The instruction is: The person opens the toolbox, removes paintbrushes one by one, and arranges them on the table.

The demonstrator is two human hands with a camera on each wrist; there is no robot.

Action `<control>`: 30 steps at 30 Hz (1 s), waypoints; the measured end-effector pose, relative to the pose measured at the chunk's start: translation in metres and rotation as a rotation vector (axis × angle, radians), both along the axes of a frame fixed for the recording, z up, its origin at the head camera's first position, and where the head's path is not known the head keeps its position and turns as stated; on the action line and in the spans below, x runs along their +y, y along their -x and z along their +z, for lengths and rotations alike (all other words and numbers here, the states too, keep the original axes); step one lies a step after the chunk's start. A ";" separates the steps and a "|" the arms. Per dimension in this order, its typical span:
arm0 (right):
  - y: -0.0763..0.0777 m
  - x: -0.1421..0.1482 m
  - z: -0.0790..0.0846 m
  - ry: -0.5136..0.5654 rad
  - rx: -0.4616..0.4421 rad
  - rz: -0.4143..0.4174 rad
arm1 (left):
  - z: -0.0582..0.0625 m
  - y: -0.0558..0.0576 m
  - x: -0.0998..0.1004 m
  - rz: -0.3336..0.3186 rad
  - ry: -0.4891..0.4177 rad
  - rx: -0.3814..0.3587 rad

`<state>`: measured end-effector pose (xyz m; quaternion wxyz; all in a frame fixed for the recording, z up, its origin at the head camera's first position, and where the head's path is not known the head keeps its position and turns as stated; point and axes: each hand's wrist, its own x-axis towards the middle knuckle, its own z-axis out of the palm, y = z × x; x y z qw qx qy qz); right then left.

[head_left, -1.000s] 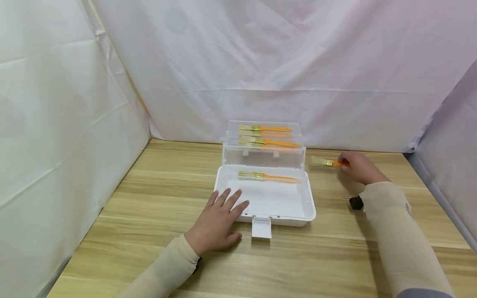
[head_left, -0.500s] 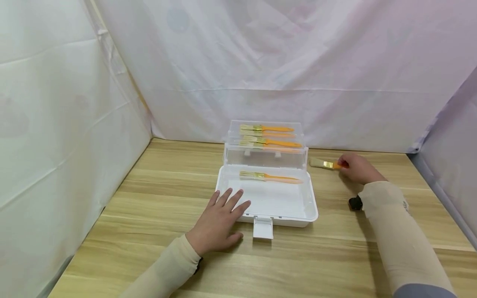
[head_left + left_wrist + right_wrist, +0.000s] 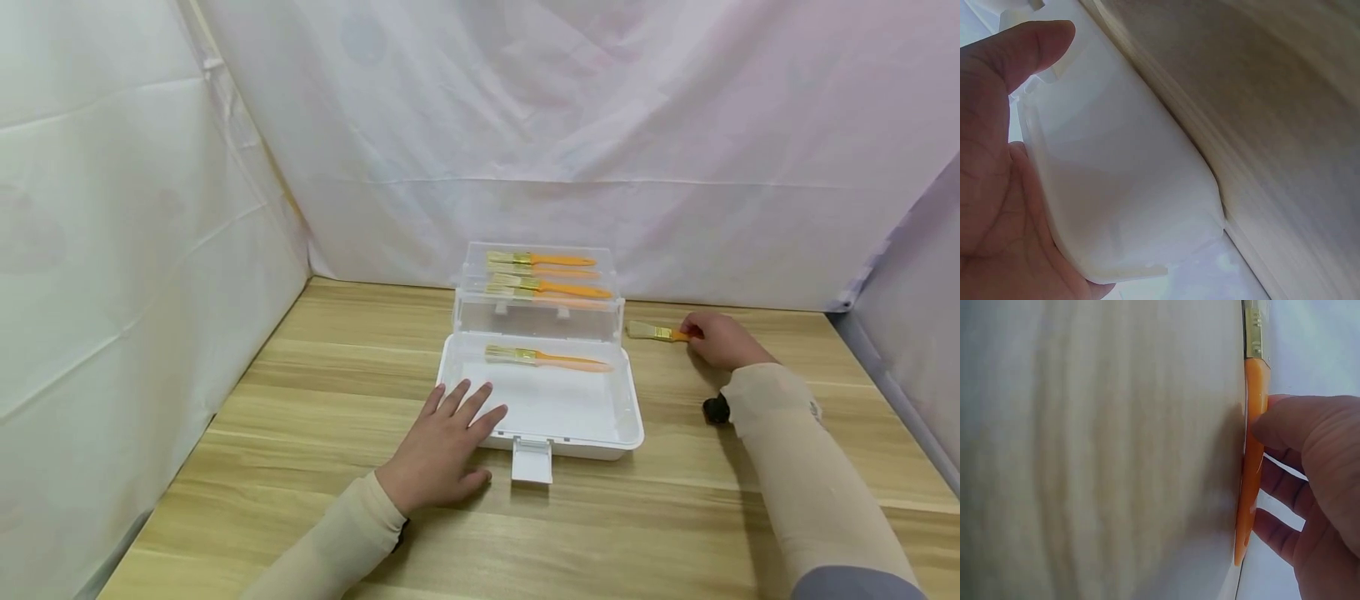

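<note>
My left hand point(image 3: 435, 454) rests with spread fingers on the front left corner of a white plastic box point(image 3: 570, 408). In the left wrist view its thumb lies by the box's outer wall point(image 3: 1116, 144). To the right of the box, my right hand point(image 3: 723, 343) pinches the orange handle point(image 3: 1256, 387) of a paintbrush point(image 3: 660, 332) between thumb and fingers. That brush lies along the tabletop, pale bristles pointing left. Another paintbrush point(image 3: 551, 358) lies at the back of the box's base. Two more, an upper brush point(image 3: 562, 260) and a lower brush point(image 3: 573, 288), lie in its clear raised part.
A white latch flap point(image 3: 532, 462) juts from the box's front edge. Wood-grain tabletop point(image 3: 337, 375) surrounds the box. Pale cloth hangs behind as a back curtain point(image 3: 525, 125) and at the left as a side curtain point(image 3: 112, 250).
The paintbrush in my right hand has come down slightly onto the tabletop. My left hand stays on the box, and the whole view has shifted a little.
</note>
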<state>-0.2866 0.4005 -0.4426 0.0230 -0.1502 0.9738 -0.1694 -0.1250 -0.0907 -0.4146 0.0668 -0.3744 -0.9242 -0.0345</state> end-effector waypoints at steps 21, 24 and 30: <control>-0.006 -0.006 0.014 0.070 -0.052 -0.078 | 0.000 0.000 0.000 -0.001 0.003 0.001; -0.013 -0.016 0.024 0.097 -0.031 -0.076 | 0.000 0.000 0.000 -0.002 0.002 0.001; -0.028 -0.042 0.050 0.111 0.103 -0.057 | 0.001 0.000 0.000 -0.002 0.004 0.002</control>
